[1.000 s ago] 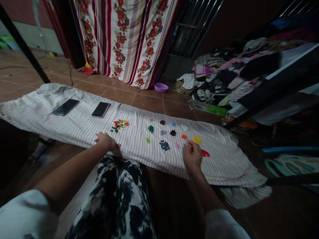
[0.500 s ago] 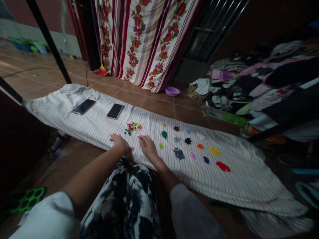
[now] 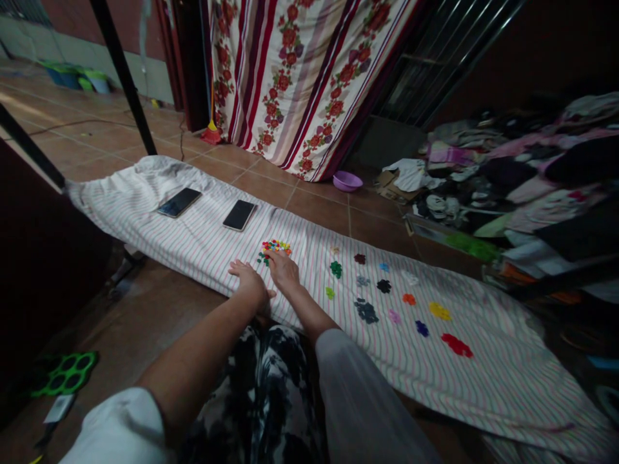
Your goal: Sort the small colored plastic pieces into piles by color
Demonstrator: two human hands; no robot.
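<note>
My right hand (image 3: 284, 270) reaches over the near side of a mixed pile of small coloured pieces (image 3: 276, 245). Its fingers are drawn together with the tips at the pile; whatever is between them is too small to make out. Close beside it, my left hand (image 3: 249, 281) lies open on the striped cloth (image 3: 203, 241), fingers spread, holding nothing. To the right are single-colour groups: green pieces (image 3: 335, 269), dark grey pieces (image 3: 366, 310), black pieces (image 3: 383, 285), yellow pieces (image 3: 440, 310), red pieces (image 3: 456, 345) and several more.
Two phones, a larger phone (image 3: 179, 202) and a smaller phone (image 3: 240, 215), lie left of the pile. Dark poles (image 3: 126, 77) rise at the left end. Beyond the cloth are a purple basin (image 3: 347, 181), a floral curtain (image 3: 290, 84) and heaped clothes (image 3: 527, 161).
My right hand has moved forward from the cloth in front of the mixed pile to its near edge. My left hand stays spread on the cloth. The whole view has shifted somewhat.
</note>
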